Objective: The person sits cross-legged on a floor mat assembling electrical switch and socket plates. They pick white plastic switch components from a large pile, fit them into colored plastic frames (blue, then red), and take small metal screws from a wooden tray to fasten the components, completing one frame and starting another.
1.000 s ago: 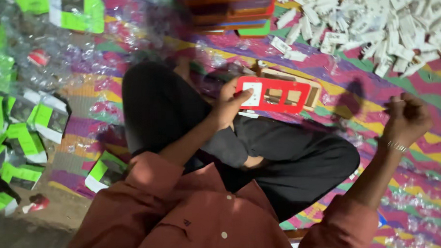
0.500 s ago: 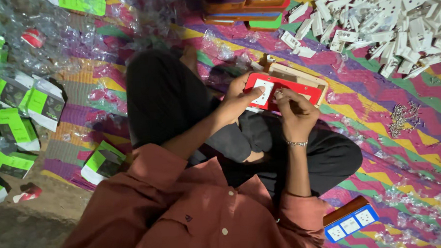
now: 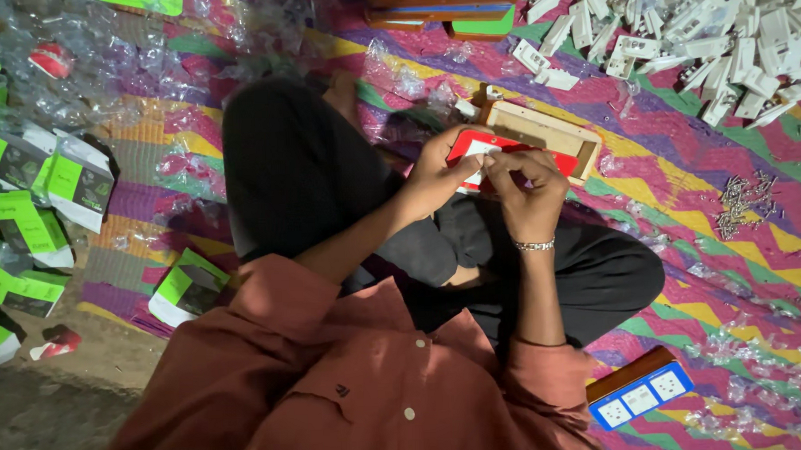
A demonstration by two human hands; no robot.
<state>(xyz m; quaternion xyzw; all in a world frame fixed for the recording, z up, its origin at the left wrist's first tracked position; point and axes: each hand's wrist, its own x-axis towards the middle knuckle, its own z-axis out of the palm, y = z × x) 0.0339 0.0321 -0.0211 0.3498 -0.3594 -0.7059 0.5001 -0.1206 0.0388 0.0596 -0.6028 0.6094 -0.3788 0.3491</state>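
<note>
white sockets (image 3: 722, 27), green boxes (image 3: 28, 229), screws (image 3: 744, 202)

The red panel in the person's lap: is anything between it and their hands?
Nothing visible. Both the left hand and the right hand already touch the red panel, fingers on its white insert. It sits over the wooden box, with no wrapper or loose part between.

Dim, uneven light; dark lower-left corner

Red plate (image 3: 504, 150) with white inserts, pale wood box (image 3: 548, 131) under it. Mat (image 3: 682, 153): zigzag stripes in magenta, yellow, green, purple. White parts pile (image 3: 704, 28). Green-and-white cartons (image 3: 37, 229). Blue plate (image 3: 642, 398), white sockets. Rust shirt (image 3: 335, 387), black trousers (image 3: 292, 167).
</note>
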